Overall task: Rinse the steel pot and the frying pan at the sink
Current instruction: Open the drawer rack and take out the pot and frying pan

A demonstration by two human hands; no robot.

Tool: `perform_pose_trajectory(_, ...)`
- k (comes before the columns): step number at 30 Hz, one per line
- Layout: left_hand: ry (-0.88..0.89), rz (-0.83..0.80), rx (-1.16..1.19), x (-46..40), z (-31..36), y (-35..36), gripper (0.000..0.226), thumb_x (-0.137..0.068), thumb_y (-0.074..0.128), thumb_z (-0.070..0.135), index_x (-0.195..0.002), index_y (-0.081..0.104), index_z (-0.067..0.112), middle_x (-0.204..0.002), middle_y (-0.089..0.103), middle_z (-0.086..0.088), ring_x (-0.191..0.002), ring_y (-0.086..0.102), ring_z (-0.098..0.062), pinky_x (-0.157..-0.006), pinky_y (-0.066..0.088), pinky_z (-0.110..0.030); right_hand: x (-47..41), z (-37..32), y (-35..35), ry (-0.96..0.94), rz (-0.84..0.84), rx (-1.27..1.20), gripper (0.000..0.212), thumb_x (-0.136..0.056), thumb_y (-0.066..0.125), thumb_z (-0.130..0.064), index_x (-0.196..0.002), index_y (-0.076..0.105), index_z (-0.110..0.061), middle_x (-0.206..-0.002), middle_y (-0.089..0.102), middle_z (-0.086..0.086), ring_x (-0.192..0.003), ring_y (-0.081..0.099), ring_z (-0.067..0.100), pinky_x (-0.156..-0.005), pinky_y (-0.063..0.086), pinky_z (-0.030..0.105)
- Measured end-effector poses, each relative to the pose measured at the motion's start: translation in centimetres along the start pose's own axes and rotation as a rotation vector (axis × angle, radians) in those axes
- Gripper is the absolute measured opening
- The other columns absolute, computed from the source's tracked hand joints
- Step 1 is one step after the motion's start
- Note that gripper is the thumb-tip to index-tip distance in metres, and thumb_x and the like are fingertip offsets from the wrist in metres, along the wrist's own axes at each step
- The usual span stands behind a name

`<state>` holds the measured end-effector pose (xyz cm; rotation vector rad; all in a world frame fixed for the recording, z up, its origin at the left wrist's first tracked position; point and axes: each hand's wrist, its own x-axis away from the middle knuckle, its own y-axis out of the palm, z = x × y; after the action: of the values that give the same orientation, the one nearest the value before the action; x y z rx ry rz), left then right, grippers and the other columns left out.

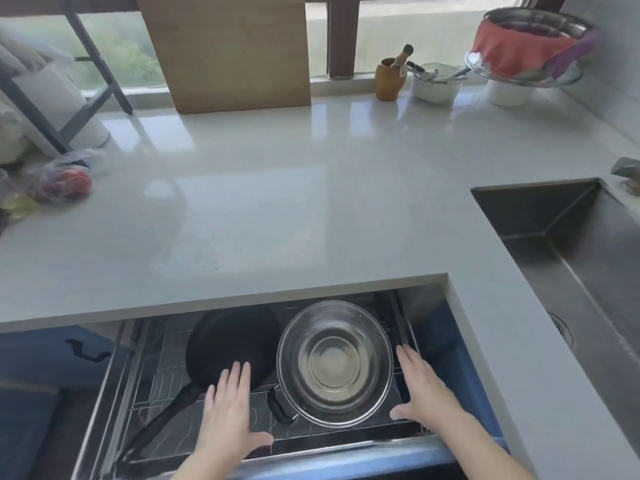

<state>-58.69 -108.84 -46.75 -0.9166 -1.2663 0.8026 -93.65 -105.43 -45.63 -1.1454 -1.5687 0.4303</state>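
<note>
A pulled-out wire drawer rack point(162, 386) under the counter holds both pieces. The shiny steel pot point(335, 362) with a black side handle sits on the right of the rack. To its left lies the black frying pan point(232, 341), its long handle running toward the lower left. My left hand point(228, 410) hovers with straight fingers over the pan's near rim, left of the pot. My right hand point(420, 393) is spread flat just right of the pot, above the rack's edge. Neither hand holds anything. The steel sink point(568, 244) lies at the right.
A white countertop point(277, 202) spans the middle. A wooden cutting board point(235, 50) leans on the window. A bagged tomato point(62, 181) lies far left; a mortar point(389, 77), white bowl point(434, 86) and covered steel bowl point(530, 46) stand at the back right.
</note>
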Motion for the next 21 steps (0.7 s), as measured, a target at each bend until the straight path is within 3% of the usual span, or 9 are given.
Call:
perform_pose_trajectory(8,0.140,-0.094,-0.079,-8.4,0.9,3.7,0.144,-0.062,0.077,0.068,-0.155,-0.015,0.010,-0.165,-0.011,-0.006,-0.152,-0.006,-0.026,-0.122,0.007,-0.044,-7.2,3.2,3.3,0.088,-0.127,-0.028,0.148,-0.058,0.095,-0.031,-0.156,-0.014,-0.018,-0.160,0.023,0.009,-0.145,0.032,0.025,-0.113,0.036,0.035)
perform_pose_trajectory(13,0.199,-0.173,0.022,-12.0,0.6,5.2,0.146,-0.062,0.084,0.058,-0.155,-0.020,0.016,-0.165,-0.012,-0.001,-0.152,-0.002,-0.021,-0.122,0.012,-0.039,-9.3,3.7,4.0,-0.011,-0.169,-0.113,0.139,-0.050,0.096,-0.018,-0.153,0.005,-0.032,-0.136,0.052,-0.005,-0.120,0.055,0.017,-0.097,0.050,0.029)
perform_pose_trajectory(17,0.258,-0.189,0.048,-13.5,0.7,5.9,0.149,-0.059,0.087,0.053,-0.154,-0.023,0.017,-0.164,-0.001,0.000,-0.149,0.010,-0.020,-0.118,0.022,-0.033,-10.0,3.7,4.5,-0.023,-0.168,-0.153,0.146,-0.051,0.093,-0.016,-0.154,-0.010,-0.034,-0.139,0.049,-0.002,-0.121,0.055,0.016,-0.094,0.051,0.027)
perform_pose_trajectory(21,0.221,-0.223,0.213,-14.4,0.6,6.4,0.152,-0.056,0.090,0.042,-0.151,-0.028,0.030,-0.164,-0.007,0.005,-0.149,0.017,-0.021,-0.113,0.035,-0.035,-10.2,3.8,4.9,0.000,-0.199,-0.166,0.157,-0.055,0.092,-0.016,-0.148,-0.033,-0.035,-0.148,0.044,0.005,-0.118,0.058,0.020,-0.091,0.053,0.029)
